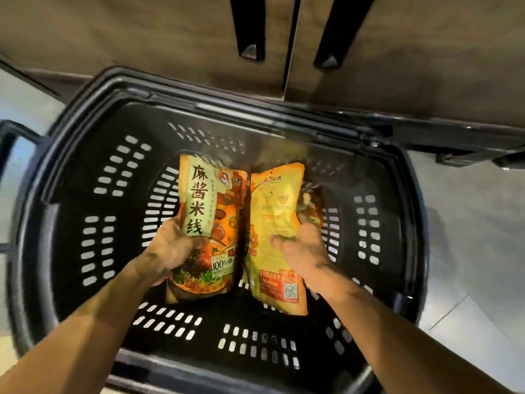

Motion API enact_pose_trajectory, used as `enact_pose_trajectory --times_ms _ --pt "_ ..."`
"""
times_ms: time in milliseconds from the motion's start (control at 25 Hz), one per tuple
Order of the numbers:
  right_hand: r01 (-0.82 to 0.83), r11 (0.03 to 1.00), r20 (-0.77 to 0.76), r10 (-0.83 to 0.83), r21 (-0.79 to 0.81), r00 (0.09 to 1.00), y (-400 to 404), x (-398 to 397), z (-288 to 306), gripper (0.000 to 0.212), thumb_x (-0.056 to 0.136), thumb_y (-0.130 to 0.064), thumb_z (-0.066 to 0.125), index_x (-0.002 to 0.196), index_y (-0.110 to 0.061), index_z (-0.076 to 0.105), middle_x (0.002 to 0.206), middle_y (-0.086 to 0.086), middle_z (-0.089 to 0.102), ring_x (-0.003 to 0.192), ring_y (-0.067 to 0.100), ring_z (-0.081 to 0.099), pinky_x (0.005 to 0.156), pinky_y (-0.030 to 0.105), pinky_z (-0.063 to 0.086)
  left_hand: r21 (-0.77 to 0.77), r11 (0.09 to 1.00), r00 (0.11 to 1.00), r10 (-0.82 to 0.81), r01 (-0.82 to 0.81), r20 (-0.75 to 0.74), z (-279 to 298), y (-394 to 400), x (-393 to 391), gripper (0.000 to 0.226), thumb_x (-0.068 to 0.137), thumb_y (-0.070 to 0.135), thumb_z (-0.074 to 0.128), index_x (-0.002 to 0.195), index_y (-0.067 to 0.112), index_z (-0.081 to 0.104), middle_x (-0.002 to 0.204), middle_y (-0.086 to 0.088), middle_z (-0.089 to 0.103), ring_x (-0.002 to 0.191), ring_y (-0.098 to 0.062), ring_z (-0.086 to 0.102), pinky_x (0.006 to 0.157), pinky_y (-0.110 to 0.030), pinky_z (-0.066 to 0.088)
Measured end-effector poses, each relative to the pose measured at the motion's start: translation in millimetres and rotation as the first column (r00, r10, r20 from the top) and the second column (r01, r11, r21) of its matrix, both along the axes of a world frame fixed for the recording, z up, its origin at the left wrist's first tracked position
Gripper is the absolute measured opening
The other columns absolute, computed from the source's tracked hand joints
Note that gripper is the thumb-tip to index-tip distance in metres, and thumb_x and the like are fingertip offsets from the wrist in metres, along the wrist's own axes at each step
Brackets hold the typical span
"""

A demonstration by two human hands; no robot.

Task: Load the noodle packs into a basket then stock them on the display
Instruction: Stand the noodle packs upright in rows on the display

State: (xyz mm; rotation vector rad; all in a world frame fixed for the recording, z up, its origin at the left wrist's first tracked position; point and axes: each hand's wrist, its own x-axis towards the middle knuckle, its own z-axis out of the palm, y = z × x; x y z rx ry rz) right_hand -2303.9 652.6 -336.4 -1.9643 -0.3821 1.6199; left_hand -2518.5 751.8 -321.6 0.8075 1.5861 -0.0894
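Note:
A black slotted plastic basket (93, 177) fills most of the head view. Both my hands are down inside it. My left hand (170, 245) grips an orange-yellow noodle pack (210, 194), front side up with large Chinese lettering and a bowl picture. My right hand (304, 248) grips a second noodle pack (272, 206), back side up with printed text and a QR code. Another pack's edge (311, 206) peeks out behind the right one. The two packs lie side by side near the basket's floor.
Brown cabinet doors (142, 38) with two long black handles (248, 27) stand just beyond the basket. Grey tiled floor (468, 223) shows on the right and left. The basket's folded handle (255, 109) lies along its far rim.

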Motion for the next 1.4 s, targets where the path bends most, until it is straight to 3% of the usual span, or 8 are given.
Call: enact_pose_trajectory --times_ms 160,400,560,800,880,1040,1240,1400 --pt "-0.05 0.99 -0.068 0.059 0.133 0.996 -3 21 101 0.039 0.09 0.002 0.07 0.116 -0.026 0.067 0.11 -0.012 0.075 0.097 0.007 0.073 0.09 0.033 0.06 0.066 0.992 0.988 0.1 -0.109 0.118 90 -6 -12 0.052 0.078 0.002 0.076 0.126 0.016 0.063 0.108 -0.005 0.077 0.104 -0.027 0.073 0.1 -0.059 0.051" --pt "-0.038 0.96 0.037 0.028 0.277 0.999 0 65 308 0.029 0.082 -0.003 0.081 0.099 -0.026 0.074 0.091 -0.012 0.079 0.087 0.01 0.076 0.077 0.028 0.061 0.239 0.939 0.948 0.183 -0.246 0.26 303 0 -2 0.073 0.05 0.022 0.098 0.117 0.014 0.068 0.101 -0.009 0.079 0.09 -0.028 0.077 0.075 -0.043 0.059" --pt "0.068 0.918 0.047 -0.094 0.39 0.994 4 105 486 0.023 0.08 0.005 0.079 0.093 -0.013 0.074 0.087 0.008 0.079 0.081 0.023 0.076 0.078 0.043 0.06 0.379 0.864 0.915 0.195 -0.33 0.353 481 15 32 0.039 0.072 0.0 0.082 0.108 0.01 0.069 0.094 -0.008 0.079 0.084 -0.029 0.077 0.056 -0.03 0.06" --pt "0.095 0.777 0.069 -0.175 0.622 0.982 14 165 668 0.031 0.078 0.017 0.073 0.099 -0.007 0.07 0.074 -0.014 0.077 0.066 0.0 0.072 0.059 0.014 0.055 0.571 0.751 0.903 0.078 -0.332 0.422 664 29 102 0.035 0.079 -0.005 0.075 0.105 0.017 0.07 0.096 -0.002 0.08 0.087 -0.021 0.077 0.073 -0.035 0.058" --pt "0.117 0.722 0.056 -0.211 0.682 0.976 12 192 722 0.034 0.079 0.02 0.069 0.096 -0.01 0.07 0.079 -0.011 0.078 0.067 0.002 0.073 0.062 0.018 0.058 0.618 0.697 0.883 0.047 -0.363 0.466 721 23 128 0.034 0.08 -0.004 0.075 0.106 0.016 0.07 0.097 -0.003 0.079 0.089 -0.022 0.077 0.071 -0.033 0.06" --pt "0.126 0.636 0.079 -0.284 0.761 0.956 -1 238 790 0.032 0.082 0.012 0.073 0.095 -0.018 0.073 0.086 -0.011 0.079 0.08 0.008 0.076 0.07 0.025 0.06 0.662 0.586 0.833 0.042 -0.468 0.552 801 -11 184 0.029 0.083 -0.008 0.07 0.097 0.017 0.067 0.077 0.008 0.078 0.067 -0.007 0.074 0.051 -0.02 0.056" --pt "0.093 0.56 0.127 -0.342 0.823 0.931 -34 312 850 0.032 0.084 0.003 0.077 0.106 -0.02 0.073 0.098 -0.011 0.079 0.091 0.009 0.076 0.076 0.028 0.06 0.663 0.563 0.801 -0.002 -0.494 0.599 841 -36 255 0.032 0.084 0.0 0.074 0.113 0.013 0.071 0.103 -0.005 0.079 0.097 -0.028 0.075 0.091 -0.049 0.056" --pt "0.107 0.534 0.158 -0.426 0.838 0.891 -59 365 868 0.035 0.084 0.003 0.076 0.11 -0.021 0.071 0.1 -0.011 0.079 0.091 0.009 0.075 0.078 0.03 0.061 0.679 0.571 0.805 -0.051 -0.462 0.591 850 -41 313 0.031 0.082 0.003 0.076 0.11 0.017 0.071 0.099 -0.002 0.079 0.099 -0.029 0.073 0.095 -0.058 0.053"
